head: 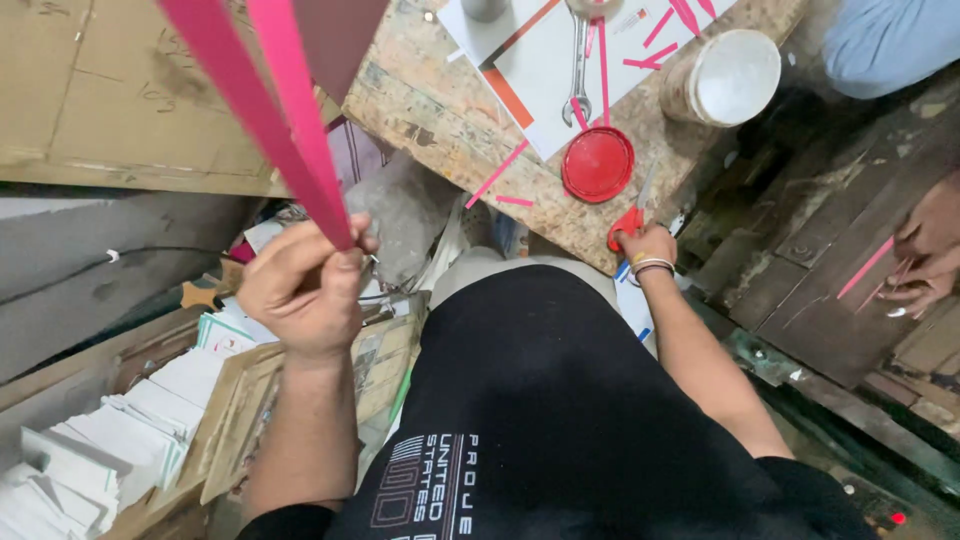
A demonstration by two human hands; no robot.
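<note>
Pinching a bundle of pink paper strips (270, 110) near their lower ends, the left hand (303, 290) holds them up towards the camera, thumb and fingers clamped together on the paper so the strips fan upward out of view; below it lie stacks of white cards (95, 455) and cardboard pieces (235, 425); further right, the worn wooden workbench (440, 115) carries a white sheet (545, 80) with a steel spanner (578, 65) on it, loose pink offcuts (497, 175), a red round lid (598, 164) and a white tub (727, 78); the right hand (648, 246) rests at the bench edge, fingers closed on red-handled scissors (628, 224); whether the blades are apart I cannot tell; cutting cleanly would, I judge, call for keeping the strips taut and their ends aligned in the pinch; at far right another person's hand (928, 255) holds a thin pink strip (866, 267) over dark planks
</note>
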